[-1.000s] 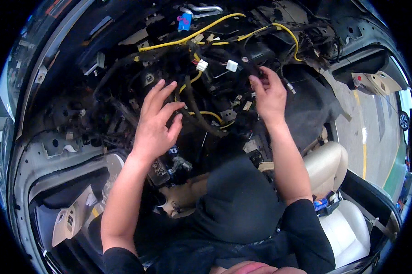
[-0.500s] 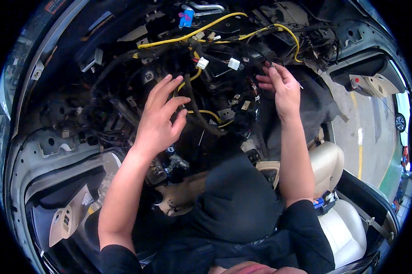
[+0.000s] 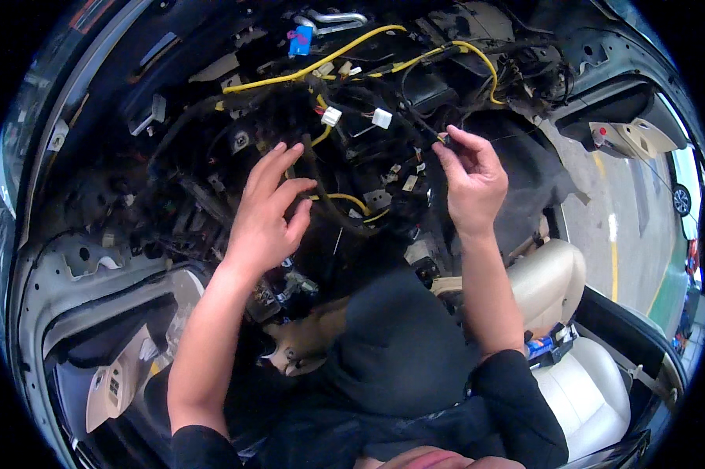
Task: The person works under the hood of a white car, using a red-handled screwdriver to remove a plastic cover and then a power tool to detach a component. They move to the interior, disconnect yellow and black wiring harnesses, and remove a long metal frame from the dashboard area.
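Note:
My right hand [image 3: 477, 184] pinches the end of a thin black cable [image 3: 419, 119] between thumb and fingertips. Its tip looks small and partly yellowish, and most of it is hidden by the fingers. Over the wiring to the left, my left hand [image 3: 268, 207] is open, fingers stretched and thumb apart, with nothing visible in it. Between the hands lie a white connector [image 3: 331, 116] and a second white connector [image 3: 381, 118] on thin wires. A yellow-sleeved harness [image 3: 321, 66] runs across above them, with a yellow loop [image 3: 348, 198] lower down beside my left fingers.
Around me is a stripped car interior, with bare wiring and metal brackets. A blue tag [image 3: 301, 41] hangs at the top. Door panels stand open at the left [image 3: 114, 383] and right [image 3: 630, 134]. Pale seats [image 3: 587, 383] are at the lower right, with a blue can-like item [image 3: 538, 346] there.
My right hand has come down and to the left, its fingers now in a tighter pinch, and the black cable shows plainly. My left hand stays spread nearly where it was; the view has shifted slightly.

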A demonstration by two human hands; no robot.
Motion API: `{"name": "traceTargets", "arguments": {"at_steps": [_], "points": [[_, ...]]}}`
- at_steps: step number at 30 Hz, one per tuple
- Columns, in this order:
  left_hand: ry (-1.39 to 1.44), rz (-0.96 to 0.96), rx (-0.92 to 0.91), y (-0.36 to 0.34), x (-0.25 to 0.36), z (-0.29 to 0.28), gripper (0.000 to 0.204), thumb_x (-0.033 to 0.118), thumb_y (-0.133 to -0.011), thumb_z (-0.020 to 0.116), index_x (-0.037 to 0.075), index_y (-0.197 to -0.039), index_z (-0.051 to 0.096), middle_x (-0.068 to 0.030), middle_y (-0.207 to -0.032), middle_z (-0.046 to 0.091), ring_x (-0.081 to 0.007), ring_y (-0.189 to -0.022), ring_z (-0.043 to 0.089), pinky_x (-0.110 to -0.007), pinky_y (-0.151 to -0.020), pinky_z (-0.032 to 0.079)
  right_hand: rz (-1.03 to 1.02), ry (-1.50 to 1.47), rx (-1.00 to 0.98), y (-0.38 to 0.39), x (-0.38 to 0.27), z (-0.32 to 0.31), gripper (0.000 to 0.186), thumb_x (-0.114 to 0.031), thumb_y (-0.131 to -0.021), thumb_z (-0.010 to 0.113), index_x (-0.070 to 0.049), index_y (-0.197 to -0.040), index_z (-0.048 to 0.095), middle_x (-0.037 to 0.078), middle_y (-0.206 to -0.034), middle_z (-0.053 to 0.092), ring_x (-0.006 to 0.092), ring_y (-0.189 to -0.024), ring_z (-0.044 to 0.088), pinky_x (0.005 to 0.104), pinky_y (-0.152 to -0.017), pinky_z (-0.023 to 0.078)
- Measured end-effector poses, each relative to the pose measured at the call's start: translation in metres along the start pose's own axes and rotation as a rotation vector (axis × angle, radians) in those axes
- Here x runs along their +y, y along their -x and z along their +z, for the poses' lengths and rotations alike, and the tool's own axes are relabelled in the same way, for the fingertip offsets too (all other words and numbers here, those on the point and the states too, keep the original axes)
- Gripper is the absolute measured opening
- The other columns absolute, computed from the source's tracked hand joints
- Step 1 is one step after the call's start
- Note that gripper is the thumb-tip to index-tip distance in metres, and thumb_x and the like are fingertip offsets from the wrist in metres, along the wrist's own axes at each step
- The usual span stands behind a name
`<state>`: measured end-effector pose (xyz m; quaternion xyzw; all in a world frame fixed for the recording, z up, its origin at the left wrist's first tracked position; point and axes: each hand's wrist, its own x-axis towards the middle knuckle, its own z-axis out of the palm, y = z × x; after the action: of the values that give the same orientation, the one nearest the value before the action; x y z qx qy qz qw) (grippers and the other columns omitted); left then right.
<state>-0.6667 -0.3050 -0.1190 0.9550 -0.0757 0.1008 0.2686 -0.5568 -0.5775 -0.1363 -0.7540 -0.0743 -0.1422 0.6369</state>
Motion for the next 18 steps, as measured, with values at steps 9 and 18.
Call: {"name": "traceTargets", "arguments": {"at_steps": [9, 18], "points": [[0.039, 0.008, -0.021, -0.003, -0.002, 0.005, 0.028, 0.004, -0.086, 0.071, 0.007, -0.114, 0.071, -0.0132, -0.155, 0.049, -0.0383, -0.149, 0.038, -0.049, -0.12, 0.036, -0.061, 0.355, -0.025, -0.002, 0.021, 0.004, 0.024, -0.007, -0.088, 0.08, -0.004, -0.111, 0.075, 0.011, -0.11, 0.072, 0.0198, -0.086, 0.071, 0.0293, -0.079, 0.058], [0.045, -0.031, -0.064, -0.004, -0.004, 0.013, 0.029, 0.006, -0.087, 0.071, 0.009, -0.116, 0.071, -0.0132, -0.157, 0.047, -0.0371, -0.15, 0.038, -0.048, -0.12, 0.036, 0.043, 0.235, -0.246, -0.01, 0.06, 0.01, 0.038, -0.023, -0.101, 0.066, -0.001, -0.133, 0.064, 0.015, -0.133, 0.064, 0.0229, -0.107, 0.069, 0.033, -0.09, 0.056]]}}
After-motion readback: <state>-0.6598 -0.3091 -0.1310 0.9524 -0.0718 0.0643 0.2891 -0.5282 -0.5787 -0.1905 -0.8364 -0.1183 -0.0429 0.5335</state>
